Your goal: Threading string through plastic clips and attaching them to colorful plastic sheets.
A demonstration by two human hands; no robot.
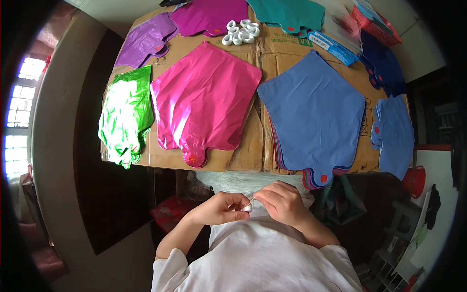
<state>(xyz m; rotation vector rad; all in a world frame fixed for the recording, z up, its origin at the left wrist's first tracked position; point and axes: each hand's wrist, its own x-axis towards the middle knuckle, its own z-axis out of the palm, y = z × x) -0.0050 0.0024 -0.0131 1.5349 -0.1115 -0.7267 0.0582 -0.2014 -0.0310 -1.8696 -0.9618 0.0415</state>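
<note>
Both hands pinching one small white piece at chest level, below the counter edge.

Left hand [221, 207] and right hand [282, 203] meet fingertip to fingertip, both closed on the small white piece [247, 207] between them; can't tell what it is. It sits near the body, off the cardboard-covered counter [253, 141]. On the counter, well apart from the hands: pink foil balloon [204, 100], blue balloon stack [314, 114], green foil balloon [125, 114], purple balloon [145, 41], pile of white rings [241, 31] at the far side.
</note>
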